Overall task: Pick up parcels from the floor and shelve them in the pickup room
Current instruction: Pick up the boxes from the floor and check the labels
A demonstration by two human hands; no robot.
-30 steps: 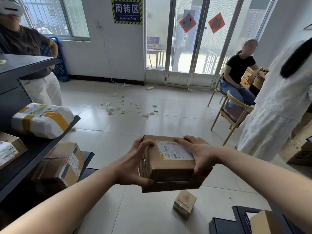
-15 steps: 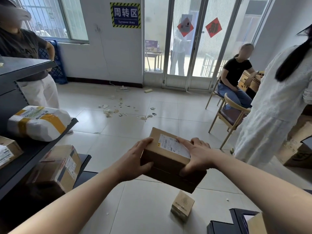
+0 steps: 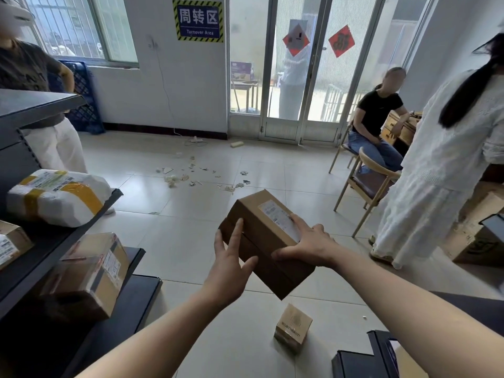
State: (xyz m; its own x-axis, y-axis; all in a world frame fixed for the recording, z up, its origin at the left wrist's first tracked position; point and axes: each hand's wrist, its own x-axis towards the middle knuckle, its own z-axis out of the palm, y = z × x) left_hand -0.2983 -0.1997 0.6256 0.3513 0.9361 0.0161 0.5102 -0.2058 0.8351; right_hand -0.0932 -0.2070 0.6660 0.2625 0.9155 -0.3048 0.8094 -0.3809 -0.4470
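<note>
I hold a brown cardboard parcel (image 3: 266, 236) with a white label in mid-air at the centre, turned diagonally. My right hand (image 3: 308, 245) grips its near right end, fingers over the label. My left hand (image 3: 231, 264) lies against its left side with fingers spread, touching it lightly. A small brown box (image 3: 293, 327) stands on the floor below. The dark shelf unit (image 3: 106, 205) at the left carries a white wrapped parcel (image 3: 57, 196) with yellow tape, a taped box (image 3: 87, 274) on the lower shelf and another box (image 3: 11, 244) at the edge.
A person in white (image 3: 436, 170) stands close on the right beside a wooden chair (image 3: 365, 184). Another person sits by the glass doors (image 3: 379, 124), a third stands behind the shelf (image 3: 41, 105). Scraps litter the tiles (image 3: 191, 175). Cartons (image 3: 477, 241) sit far right, dark boxes (image 3: 362, 361) bottom right.
The parcel has rotated from square-on to diagonal and risen slightly. My left hand has loosened from a full grip to spread fingers on its side; my right hand keeps hold.
</note>
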